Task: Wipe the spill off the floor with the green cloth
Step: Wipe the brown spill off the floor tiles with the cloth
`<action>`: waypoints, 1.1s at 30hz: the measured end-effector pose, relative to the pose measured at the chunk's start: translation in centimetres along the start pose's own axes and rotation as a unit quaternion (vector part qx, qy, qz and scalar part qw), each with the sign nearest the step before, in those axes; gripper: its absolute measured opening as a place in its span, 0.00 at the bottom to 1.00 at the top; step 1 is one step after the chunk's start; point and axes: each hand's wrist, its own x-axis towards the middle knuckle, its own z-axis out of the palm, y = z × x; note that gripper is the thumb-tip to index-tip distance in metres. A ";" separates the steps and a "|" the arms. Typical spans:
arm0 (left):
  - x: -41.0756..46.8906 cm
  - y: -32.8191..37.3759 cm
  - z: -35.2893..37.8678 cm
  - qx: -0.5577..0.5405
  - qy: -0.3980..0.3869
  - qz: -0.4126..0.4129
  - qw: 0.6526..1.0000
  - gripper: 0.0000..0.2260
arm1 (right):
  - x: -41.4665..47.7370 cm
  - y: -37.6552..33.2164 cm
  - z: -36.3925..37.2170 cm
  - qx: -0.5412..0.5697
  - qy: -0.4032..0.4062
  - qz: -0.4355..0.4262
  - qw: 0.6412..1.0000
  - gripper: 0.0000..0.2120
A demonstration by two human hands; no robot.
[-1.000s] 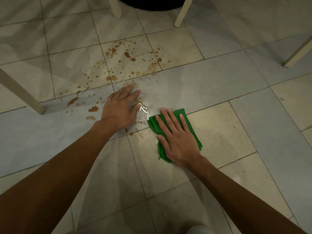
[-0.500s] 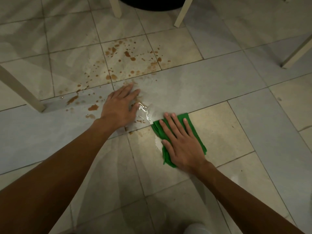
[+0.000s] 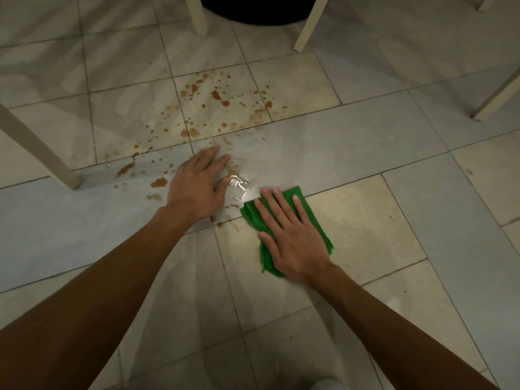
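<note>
Mid-wipe. Presses green cloth [image 3: 251, 219] flat to floor [image 3: 365, 153] under right grip [image 3: 292, 240], fingers straight, at near edge of spill [image 3: 216, 94]. Braces left grip [image 3: 197, 190] open on tile, holding nothing. Next probably needs firm sweep forward-left through brown drops

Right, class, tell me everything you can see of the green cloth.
The green cloth is a bright, soft-looking fabric, folded into a rough rectangle with layered edges showing on its left side. It lies flat on the tiled floor, just right of a shiny wet patch. The right hand presses on it with straight, spread fingers, covering most of it.
</note>
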 end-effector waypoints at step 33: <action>0.2 -0.4 -1.5 0.022 -0.054 -0.038 0.998 0.27 | 2.9 2.1 -0.3 0.010 0.023 0.005 1.000 0.31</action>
